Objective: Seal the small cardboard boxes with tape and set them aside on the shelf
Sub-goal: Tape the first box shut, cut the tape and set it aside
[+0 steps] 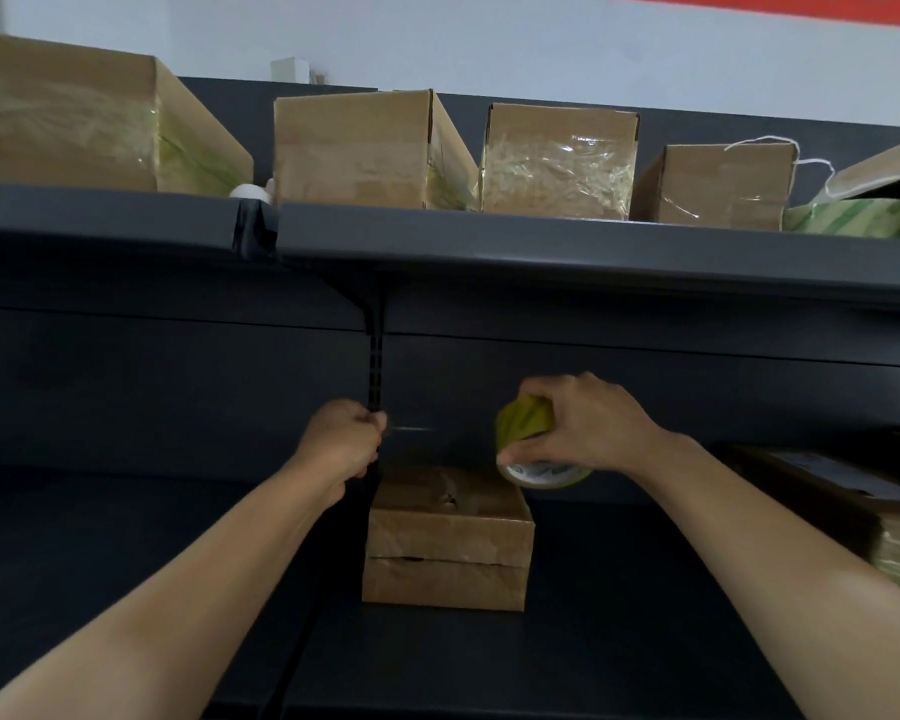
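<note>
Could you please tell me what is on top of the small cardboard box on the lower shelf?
Nothing rests on the small cardboard box; its creased top is bare. The tape roll, gripped by the right hand, hangs above its far right corner, hiding it.

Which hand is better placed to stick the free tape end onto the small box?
Left. The left hand seems to pinch the free tape end just above the left edge of the box, so it can lower it there. The right hand grips the tape roll.

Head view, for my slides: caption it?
Right hand grips tape roll, left hand pinches tape end, above small cardboard box on shelf.
</note>
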A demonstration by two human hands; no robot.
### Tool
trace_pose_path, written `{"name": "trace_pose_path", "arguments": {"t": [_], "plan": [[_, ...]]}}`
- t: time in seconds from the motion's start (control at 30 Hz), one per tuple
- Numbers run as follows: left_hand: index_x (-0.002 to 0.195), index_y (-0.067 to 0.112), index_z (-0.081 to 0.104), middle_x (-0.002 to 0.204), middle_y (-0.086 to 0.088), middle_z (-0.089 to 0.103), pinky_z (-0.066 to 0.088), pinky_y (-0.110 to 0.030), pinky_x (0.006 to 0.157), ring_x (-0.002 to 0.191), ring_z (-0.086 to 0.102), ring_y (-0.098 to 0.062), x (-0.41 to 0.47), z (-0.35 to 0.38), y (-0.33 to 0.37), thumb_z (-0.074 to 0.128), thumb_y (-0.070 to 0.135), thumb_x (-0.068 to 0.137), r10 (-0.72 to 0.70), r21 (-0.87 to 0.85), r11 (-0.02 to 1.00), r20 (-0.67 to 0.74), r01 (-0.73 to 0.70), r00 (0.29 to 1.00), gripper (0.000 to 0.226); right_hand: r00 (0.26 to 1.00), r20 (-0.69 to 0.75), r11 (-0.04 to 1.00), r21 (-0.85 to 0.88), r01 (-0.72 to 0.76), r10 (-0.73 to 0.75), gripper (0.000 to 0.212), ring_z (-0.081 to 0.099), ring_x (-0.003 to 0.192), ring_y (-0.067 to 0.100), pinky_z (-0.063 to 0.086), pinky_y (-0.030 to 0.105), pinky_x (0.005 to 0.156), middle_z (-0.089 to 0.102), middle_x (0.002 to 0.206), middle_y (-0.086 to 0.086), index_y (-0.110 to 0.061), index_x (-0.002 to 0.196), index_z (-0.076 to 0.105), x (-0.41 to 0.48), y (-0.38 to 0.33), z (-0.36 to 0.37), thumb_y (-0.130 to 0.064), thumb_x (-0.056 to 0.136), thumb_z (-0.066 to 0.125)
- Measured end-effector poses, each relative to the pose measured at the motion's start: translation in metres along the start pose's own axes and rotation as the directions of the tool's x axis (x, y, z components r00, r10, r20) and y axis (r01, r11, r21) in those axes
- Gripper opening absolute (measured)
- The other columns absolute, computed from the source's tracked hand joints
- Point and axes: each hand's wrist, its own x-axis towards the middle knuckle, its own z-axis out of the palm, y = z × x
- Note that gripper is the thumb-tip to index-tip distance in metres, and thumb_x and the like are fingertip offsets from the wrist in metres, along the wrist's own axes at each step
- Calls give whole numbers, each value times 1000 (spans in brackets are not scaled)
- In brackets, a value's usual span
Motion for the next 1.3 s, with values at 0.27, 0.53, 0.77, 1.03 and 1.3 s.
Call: {"name": "trace_pose_path", "arguments": {"t": [0.27,0.53,0.77,1.03,1.3], "plan": [[84,4,61,76,-8,60,49,-18,42,58,54,-14,-8,-5,3,56,8,94,-30,-254,966,107,56,994,12,999,-40,997,-80,-3,0,59,57,98,17,43,29,75,62,101,-6,-32,116,56,-4,-2,-1,-64,69,71],[88,0,67,77,-10,65,54,-19,49,64,59,-16,-10,-11,0,71,8,82,-67,-351,929,146,115,987,11,1000,-25,995,-104,4,-6,62,58,103,19,46,31,80,64,108,-4,-32,122,54,-7,-3,2,-62,71,71],[73,5,62,66,-7,61,46,-17,42,55,52,-12,-5,-10,-4,71,8,84,-8,-221,975,-37,-1,999,14,996,-88,990,139,-12,25,25,63,77,17,54,40,69,62,84,-3,-27,100,51,-4,5,8,-18,84,68],[74,3,61,66,-8,60,44,-18,41,54,51,-13,-5,-14,0,68,6,85,-37,-246,968,33,44,999,14,943,-71,758,616,-216,327,30,58,73,9,43,18,60,63,86,-5,-27,105,66,-3,12,11,-3,91,55],[80,0,63,67,-8,60,44,-17,39,54,52,-13,-8,-21,-13,69,7,85,-103,-197,973,88,118,991,11,943,-7,857,420,-299,332,22,60,70,12,45,23,53,64,82,-2,-23,82,62,-18,19,9,-1,77,61]]}}
